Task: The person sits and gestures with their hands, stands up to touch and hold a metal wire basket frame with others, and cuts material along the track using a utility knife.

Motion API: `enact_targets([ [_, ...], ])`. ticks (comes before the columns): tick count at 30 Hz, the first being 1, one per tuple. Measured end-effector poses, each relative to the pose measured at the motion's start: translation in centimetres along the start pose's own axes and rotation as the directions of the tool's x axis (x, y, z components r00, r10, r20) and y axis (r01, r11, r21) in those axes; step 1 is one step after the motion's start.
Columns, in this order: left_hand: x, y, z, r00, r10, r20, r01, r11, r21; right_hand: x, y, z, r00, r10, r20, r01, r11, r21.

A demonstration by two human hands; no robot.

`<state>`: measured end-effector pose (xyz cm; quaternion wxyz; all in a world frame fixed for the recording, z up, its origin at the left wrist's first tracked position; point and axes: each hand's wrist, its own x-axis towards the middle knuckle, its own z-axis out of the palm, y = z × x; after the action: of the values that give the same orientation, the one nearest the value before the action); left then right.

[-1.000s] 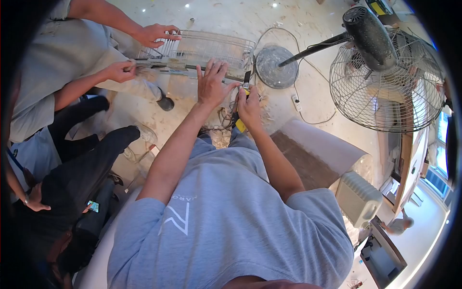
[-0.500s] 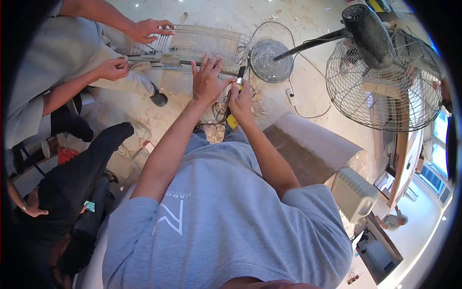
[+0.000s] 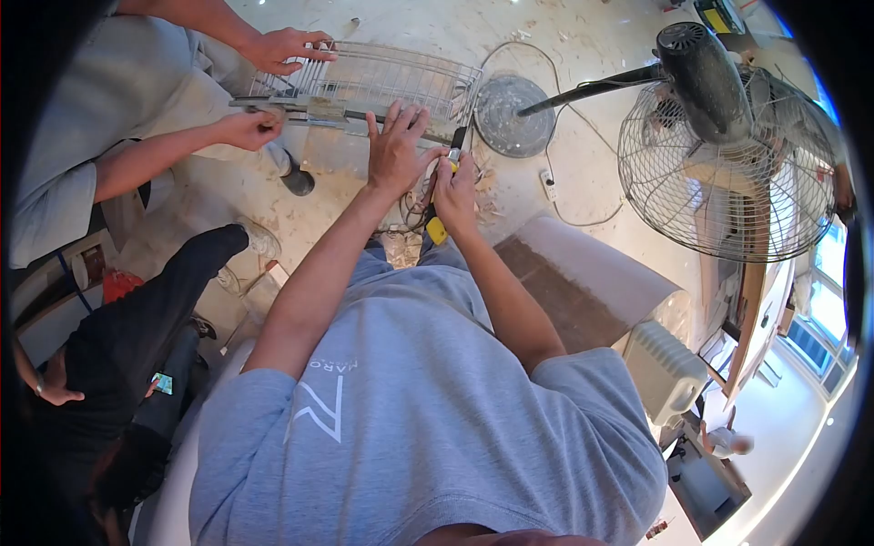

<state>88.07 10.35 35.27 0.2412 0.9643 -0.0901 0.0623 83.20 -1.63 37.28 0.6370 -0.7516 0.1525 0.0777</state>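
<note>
My left hand [image 3: 395, 156] lies with its fingers spread on the near edge of a wire rack [image 3: 391, 77], its thumb reaching toward my other hand. My right hand [image 3: 454, 193] is closed round a yellow and black utility knife [image 3: 438, 229], whose dark blade end points up beside the rack's right end. A co-worker's hand [image 3: 289, 51] rests on the rack's far left corner. That person's other hand [image 3: 251, 129] is at the left end of the metal rail [image 3: 323, 111] along the rack's near side.
A large standing fan [image 3: 728, 164] is at the right, its round base [image 3: 513, 116] beside the rack. A cable loops over the floor. Nearer are a rolled sheet [image 3: 592, 273] and a ribbed heater [image 3: 666, 369]. More people are at the lower left and far right.
Over the last second the rack and hands have shifted slightly up and left in view. The co-worker's lower hand moved left, then back right. My grip on the knife stays.
</note>
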Motion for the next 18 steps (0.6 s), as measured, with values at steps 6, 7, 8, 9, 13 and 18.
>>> enact_targets([
  [6,0.0,0.3,-0.4,1.0,-0.006,0.013,0.006,1.0,-0.013,-0.4,0.9,-0.1,1.0,-0.006,-0.03,0.005,0.999,-0.036],
  [7,0.0,0.4,-0.5,1.0,-0.012,0.016,0.013,1.0,-0.011,-0.4,1.3,0.0,0.999,0.011,-0.031,-0.011,1.0,-0.014],
  [8,0.0,0.4,-0.5,1.0,-0.012,0.013,0.012,1.0,-0.02,-0.3,1.7,0.0,0.999,0.006,-0.04,-0.008,0.999,-0.041],
  [9,0.0,0.3,-0.5,1.0,-0.011,0.011,0.011,1.0,-0.028,-0.6,0.7,0.0,0.999,0.003,-0.049,-0.006,0.998,-0.068],
  [13,0.0,0.0,-0.2,1.0,-0.001,0.007,0.001,0.999,-0.033,0.0,1.6,0.2,1.0,-0.008,0.008,0.009,0.999,-0.037],
  [18,0.0,-0.1,-0.4,0.999,-0.017,0.041,0.018,0.999,-0.028,0.0,1.5,0.2,1.0,-0.002,0.002,0.002,0.997,-0.076],
])
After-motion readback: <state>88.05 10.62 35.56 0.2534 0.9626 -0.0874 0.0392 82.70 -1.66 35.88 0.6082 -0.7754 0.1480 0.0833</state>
